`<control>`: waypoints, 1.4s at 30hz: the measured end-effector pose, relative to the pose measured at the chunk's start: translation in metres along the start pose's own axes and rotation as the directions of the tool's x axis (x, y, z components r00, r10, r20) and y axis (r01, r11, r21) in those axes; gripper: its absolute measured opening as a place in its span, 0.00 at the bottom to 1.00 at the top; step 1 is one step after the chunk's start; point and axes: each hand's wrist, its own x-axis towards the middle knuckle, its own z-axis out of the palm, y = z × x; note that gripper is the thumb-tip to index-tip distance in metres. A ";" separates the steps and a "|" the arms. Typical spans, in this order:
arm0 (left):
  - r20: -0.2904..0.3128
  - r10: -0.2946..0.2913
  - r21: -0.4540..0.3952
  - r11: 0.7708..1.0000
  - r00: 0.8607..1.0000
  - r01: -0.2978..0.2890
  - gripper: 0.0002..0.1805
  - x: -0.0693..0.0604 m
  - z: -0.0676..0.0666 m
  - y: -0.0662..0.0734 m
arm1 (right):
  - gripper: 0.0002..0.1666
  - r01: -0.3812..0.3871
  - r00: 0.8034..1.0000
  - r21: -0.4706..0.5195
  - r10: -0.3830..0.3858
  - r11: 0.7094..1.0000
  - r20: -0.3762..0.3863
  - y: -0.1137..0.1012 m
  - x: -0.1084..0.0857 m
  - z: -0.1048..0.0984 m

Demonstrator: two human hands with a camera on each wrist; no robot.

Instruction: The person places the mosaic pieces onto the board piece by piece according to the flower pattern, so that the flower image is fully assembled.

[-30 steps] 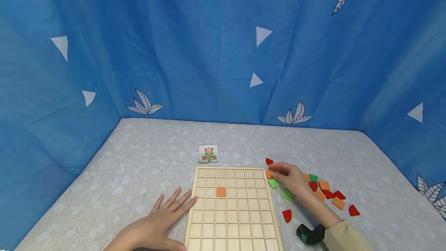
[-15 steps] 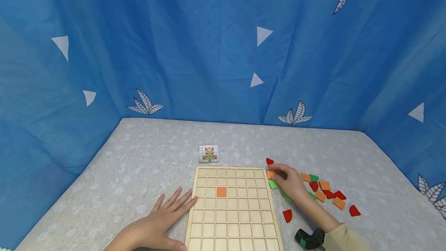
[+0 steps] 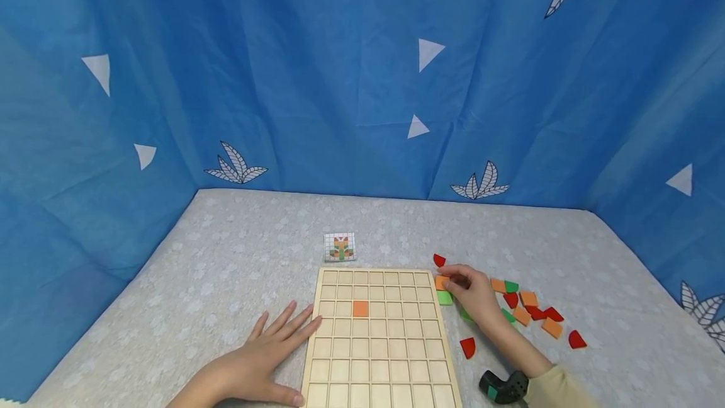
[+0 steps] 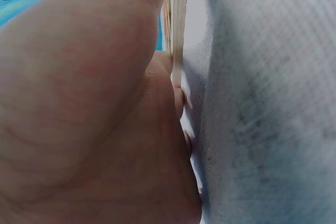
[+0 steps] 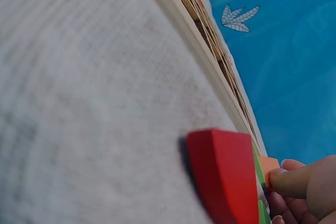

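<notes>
My left hand [image 3: 260,357] lies flat with its fingers spread, fingertips on the left rim of a wooden grid board [image 3: 379,349]. In the left wrist view its palm [image 4: 94,129] fills much of the picture beside the board's edge. One orange square tile [image 3: 360,309] sits in a cell of the third row. Just off the board's upper right edge, my right hand [image 3: 474,298] pinches another orange square tile [image 3: 441,283] between thumb and fingers. The right wrist view shows the thumb against that orange tile [image 5: 266,166]. A light green tile [image 3: 444,298] lies right below it.
Red quarter-round pieces [image 3: 467,348], orange squares [image 3: 552,327] and green pieces [image 3: 511,286] are scattered right of the board. A small pattern card [image 3: 340,247] lies behind the board. A black device [image 3: 503,387] is by the right wrist. Blue cloth [image 3: 351,80] surrounds the table.
My right hand has shifted slightly right and covers more of a second green tile. The light green tile beside the board sits straighter. My left hand stays in place.
</notes>
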 end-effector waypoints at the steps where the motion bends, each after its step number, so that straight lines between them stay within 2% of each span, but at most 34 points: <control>1: 0.000 0.001 -0.002 1.000 1.000 -0.001 0.57 0.000 0.000 0.000 | 0.10 0.001 1.000 0.011 -0.001 1.000 -0.001 0.000 0.000 -0.001; 8: 0.010 -0.002 -0.013 1.000 1.000 0.002 0.57 0.001 0.000 -0.001 | 0.05 -0.017 1.000 0.070 0.017 0.997 0.000 -0.001 -0.001 -0.004; 18: 0.023 -0.003 -0.020 1.000 1.000 0.004 0.56 0.000 0.000 -0.001 | 0.06 -0.067 0.997 0.025 0.068 0.997 -0.046 0.004 0.000 -0.003; 22: 0.026 -0.006 -0.017 1.000 1.000 0.006 0.57 0.000 -0.001 0.000 | 0.06 -0.115 0.992 0.027 0.117 0.993 -0.055 0.003 0.000 -0.003; 30: 0.029 -0.003 -0.019 1.000 1.000 0.004 0.56 0.000 -0.001 0.000 | 0.08 -0.189 0.980 0.102 0.194 0.977 -0.042 0.003 0.000 -0.005; 35: 0.035 -0.005 -0.013 1.000 0.999 0.005 0.56 0.000 -0.002 0.001 | 0.08 -0.187 0.980 0.129 0.195 0.974 -0.050 0.004 0.001 -0.006; 42: 0.031 -0.003 -0.007 1.000 1.000 0.003 0.56 0.000 -0.001 0.001 | 0.09 -0.184 0.979 0.107 0.192 0.977 -0.067 0.002 0.002 -0.007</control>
